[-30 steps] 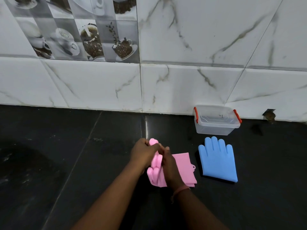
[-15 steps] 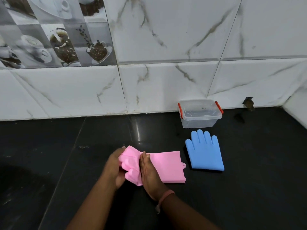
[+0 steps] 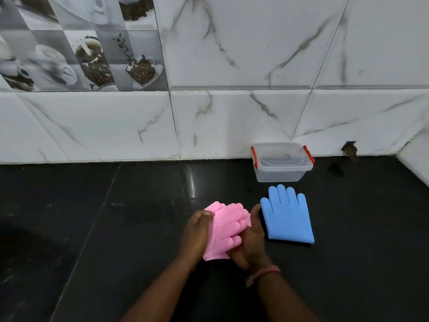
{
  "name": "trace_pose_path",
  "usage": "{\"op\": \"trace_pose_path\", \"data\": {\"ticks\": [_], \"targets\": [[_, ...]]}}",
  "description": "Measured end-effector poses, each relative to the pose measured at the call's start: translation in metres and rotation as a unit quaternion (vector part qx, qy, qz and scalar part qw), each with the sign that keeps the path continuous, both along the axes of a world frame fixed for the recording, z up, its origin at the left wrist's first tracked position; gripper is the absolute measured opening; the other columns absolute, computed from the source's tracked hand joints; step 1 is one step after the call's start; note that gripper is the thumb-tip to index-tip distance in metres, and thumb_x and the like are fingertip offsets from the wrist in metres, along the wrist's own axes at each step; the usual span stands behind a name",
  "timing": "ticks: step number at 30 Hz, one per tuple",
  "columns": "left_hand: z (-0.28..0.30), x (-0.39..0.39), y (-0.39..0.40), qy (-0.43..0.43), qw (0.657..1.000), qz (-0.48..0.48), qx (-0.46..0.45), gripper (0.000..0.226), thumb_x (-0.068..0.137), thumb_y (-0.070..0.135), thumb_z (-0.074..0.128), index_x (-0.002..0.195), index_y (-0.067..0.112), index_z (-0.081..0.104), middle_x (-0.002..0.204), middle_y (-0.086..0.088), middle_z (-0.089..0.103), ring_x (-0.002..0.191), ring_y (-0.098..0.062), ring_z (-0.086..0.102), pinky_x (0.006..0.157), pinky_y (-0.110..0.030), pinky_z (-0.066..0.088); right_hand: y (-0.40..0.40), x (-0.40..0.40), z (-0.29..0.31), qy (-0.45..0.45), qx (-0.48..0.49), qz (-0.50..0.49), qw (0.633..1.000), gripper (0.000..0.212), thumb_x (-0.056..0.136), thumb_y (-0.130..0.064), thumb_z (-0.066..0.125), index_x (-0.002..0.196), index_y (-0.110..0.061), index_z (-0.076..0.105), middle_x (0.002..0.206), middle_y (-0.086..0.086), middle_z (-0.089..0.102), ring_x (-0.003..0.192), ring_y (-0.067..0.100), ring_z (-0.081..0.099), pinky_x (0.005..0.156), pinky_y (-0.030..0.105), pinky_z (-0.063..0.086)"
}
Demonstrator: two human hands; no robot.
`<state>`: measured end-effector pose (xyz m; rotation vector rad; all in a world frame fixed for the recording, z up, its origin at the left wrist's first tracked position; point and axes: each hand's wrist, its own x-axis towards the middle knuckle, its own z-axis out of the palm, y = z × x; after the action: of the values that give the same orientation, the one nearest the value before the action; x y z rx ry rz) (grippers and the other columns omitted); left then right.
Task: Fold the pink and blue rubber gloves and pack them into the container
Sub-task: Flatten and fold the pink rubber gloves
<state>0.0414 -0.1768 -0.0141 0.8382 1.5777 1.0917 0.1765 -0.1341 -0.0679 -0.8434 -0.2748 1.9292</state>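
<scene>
The pink rubber gloves (image 3: pixel 226 225) lie folded over on the black counter, fingers doubled across the cuff. My left hand (image 3: pixel 197 233) grips their left edge, thumb on top. My right hand (image 3: pixel 250 240) holds their right side, fingers curled under the fold near the glove fingertips. The blue rubber gloves (image 3: pixel 287 217) lie flat just right of my right hand, fingers pointing toward the wall. Behind them stands the clear plastic container (image 3: pixel 282 162) with red clips, its lid on, against the wall.
The black stone counter (image 3: pixel 116 228) stretches wide to the left and front. A white marble-tile wall (image 3: pixel 232 112) closes the back, and a side wall meets it at the far right. A small brown chip (image 3: pixel 349 151) marks the wall base.
The pink gloves have been folded in half: the finger part now lies over the cuff. My right hand shifted right to the fold's edge. The camera view also shifted.
</scene>
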Motion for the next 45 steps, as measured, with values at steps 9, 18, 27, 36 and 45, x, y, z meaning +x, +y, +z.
{"op": "trace_pose_path", "data": {"ticks": [9, 18, 27, 36, 45], "targets": [[-0.053, -0.002, -0.003, 0.371, 0.909, -0.161, 0.104, 0.070, 0.087, 0.028, 0.074, 0.151, 0.025, 0.047, 0.163, -0.002, 0.037, 0.146, -0.023, 0.036, 0.120, -0.044, 0.033, -0.003, 0.035, -0.001, -0.439, 0.057, 0.104, 0.891, 0.023, 0.085, -0.021, 0.071, 0.108, -0.020, 0.069, 0.103, 0.007, 0.074, 0.097, 0.023, 0.071, 0.085, 0.046, 0.060], [-0.091, -0.011, 0.009, 0.513, 0.789, -0.337, 0.029, 0.082, 0.098, 0.068, 0.030, 0.149, 0.049, -0.031, 0.169, -0.002, -0.030, 0.157, -0.031, -0.022, 0.127, -0.050, -0.003, -0.021, 0.034, -0.016, -0.613, 0.127, -0.007, 0.779, 0.036, 0.095, -0.023, 0.063, 0.127, -0.025, 0.048, 0.125, -0.004, 0.058, 0.112, 0.012, 0.060, 0.083, 0.020, 0.052], [-0.095, -0.011, 0.014, 0.548, 0.755, -0.358, 0.040, 0.078, 0.095, 0.077, 0.020, 0.156, 0.051, -0.021, 0.168, -0.005, -0.032, 0.158, -0.033, -0.019, 0.126, -0.050, -0.010, -0.031, 0.024, -0.022, -0.842, 0.166, 0.065, 0.510, 0.036, 0.092, -0.016, 0.056, 0.128, -0.010, 0.055, 0.131, 0.020, 0.049, 0.118, 0.036, 0.045, 0.098, 0.043, 0.043], [-0.093, -0.010, 0.015, 0.562, 0.749, -0.350, 0.033, 0.074, 0.096, 0.074, 0.022, 0.160, 0.050, -0.006, 0.171, -0.005, -0.023, 0.160, -0.034, -0.008, 0.128, -0.050, -0.001, -0.031, 0.016, -0.029, -0.849, 0.317, 0.139, 0.400, 0.064, 0.098, -0.043, 0.048, 0.153, -0.011, 0.037, 0.161, 0.014, 0.031, 0.150, 0.029, 0.027, 0.122, 0.043, 0.013], [-0.053, 0.013, 0.027, 0.251, 0.958, -0.136, -0.039, 0.079, 0.090, 0.010, 0.060, 0.161, 0.024, 0.026, 0.166, -0.017, 0.025, 0.148, -0.033, 0.037, 0.120, -0.040, 0.036, -0.030, 0.025, -0.043, -0.814, 0.284, 0.181, 0.474, 0.067, 0.104, -0.050, 0.014, 0.159, -0.017, -0.006, 0.168, 0.002, -0.007, 0.154, 0.015, -0.009, 0.121, 0.030, -0.013]]}}
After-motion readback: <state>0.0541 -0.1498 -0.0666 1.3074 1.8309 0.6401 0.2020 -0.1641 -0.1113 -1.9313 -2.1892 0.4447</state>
